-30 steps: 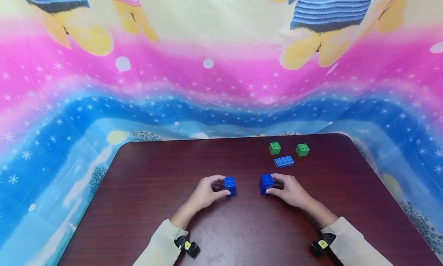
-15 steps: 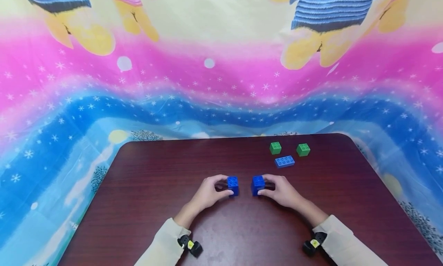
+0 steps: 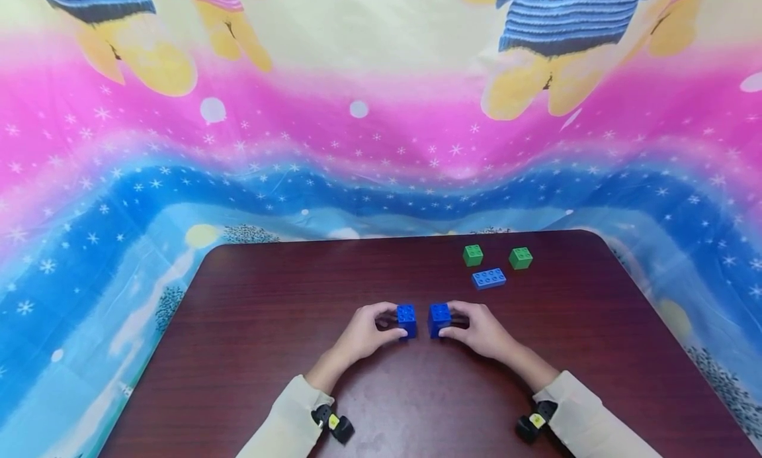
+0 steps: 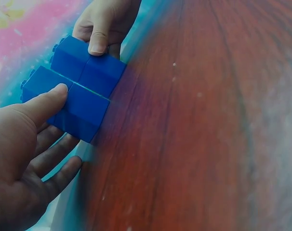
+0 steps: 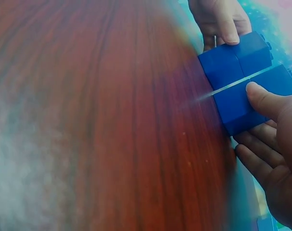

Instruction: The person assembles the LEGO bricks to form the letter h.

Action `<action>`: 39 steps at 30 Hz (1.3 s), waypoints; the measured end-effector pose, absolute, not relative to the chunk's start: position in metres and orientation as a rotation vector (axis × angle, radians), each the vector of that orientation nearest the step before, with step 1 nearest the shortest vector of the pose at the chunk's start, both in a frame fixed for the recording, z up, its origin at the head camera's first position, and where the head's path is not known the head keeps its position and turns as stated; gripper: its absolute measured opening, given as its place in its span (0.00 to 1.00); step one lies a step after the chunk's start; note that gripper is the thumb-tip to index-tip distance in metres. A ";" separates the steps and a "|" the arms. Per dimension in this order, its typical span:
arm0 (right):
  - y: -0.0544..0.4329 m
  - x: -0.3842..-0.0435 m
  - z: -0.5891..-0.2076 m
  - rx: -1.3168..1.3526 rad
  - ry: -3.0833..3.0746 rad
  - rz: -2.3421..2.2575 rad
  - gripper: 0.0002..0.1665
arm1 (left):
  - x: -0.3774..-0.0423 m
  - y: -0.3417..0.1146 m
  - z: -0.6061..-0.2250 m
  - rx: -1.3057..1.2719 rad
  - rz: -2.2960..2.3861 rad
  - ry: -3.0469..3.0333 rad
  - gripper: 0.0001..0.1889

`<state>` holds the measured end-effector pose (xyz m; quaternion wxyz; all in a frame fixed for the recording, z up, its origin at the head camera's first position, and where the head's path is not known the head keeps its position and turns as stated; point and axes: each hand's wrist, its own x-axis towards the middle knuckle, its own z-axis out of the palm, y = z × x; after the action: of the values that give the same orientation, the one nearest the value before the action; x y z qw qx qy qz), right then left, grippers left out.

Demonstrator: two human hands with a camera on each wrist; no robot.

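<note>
My left hand [image 3: 366, 332] pinches a stack of two dark blue toy building bricks [image 3: 407, 321], thumb on the near side, fingers behind. Opposite it, my right hand [image 3: 485, 330] grips a matching dark blue stack [image 3: 439, 321] the same way. Both stacks stand upright on the table with studs up, side by side and a narrow gap apart. In the left wrist view a seam crosses the nearer stack [image 4: 88, 108] halfway up. The right wrist view shows a thin bright slit between that hand's stack [image 5: 232, 108] and the other one.
Behind the right hand, a lighter blue long brick [image 3: 489, 278] lies on the dark wood table [image 3: 286, 279]. Two small green bricks, one on the left [image 3: 473, 255] and one on the right [image 3: 520, 258], sit beyond it. A printed cloth [image 3: 381, 200] hangs past the table's far edge.
Both hands have moved toward each other with their blue stacks, the right one farther leftward than the left went rightward. The gap between the stacks has narrowed. The other bricks have stayed put.
</note>
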<state>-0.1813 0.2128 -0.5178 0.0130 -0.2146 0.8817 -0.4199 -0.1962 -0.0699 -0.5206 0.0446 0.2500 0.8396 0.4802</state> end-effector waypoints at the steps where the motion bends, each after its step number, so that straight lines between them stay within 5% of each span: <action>1: 0.212 -0.181 -0.518 -0.669 2.750 -1.310 0.26 | -0.196 -0.069 -0.521 0.765 1.470 2.564 0.23; 29: 0.208 -0.183 -0.525 -0.663 2.728 -1.339 0.30 | -0.198 -0.068 -0.529 0.763 1.504 2.535 0.22; 39: 0.215 -0.176 -0.523 -0.677 2.684 -1.372 0.39 | -0.195 -0.067 -0.533 0.711 1.529 2.518 0.21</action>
<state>-0.1761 0.2148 -0.5228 0.0261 -0.2191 0.8685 -0.4438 -0.1954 -0.0671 -0.5327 0.0556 0.2344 0.8295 0.5038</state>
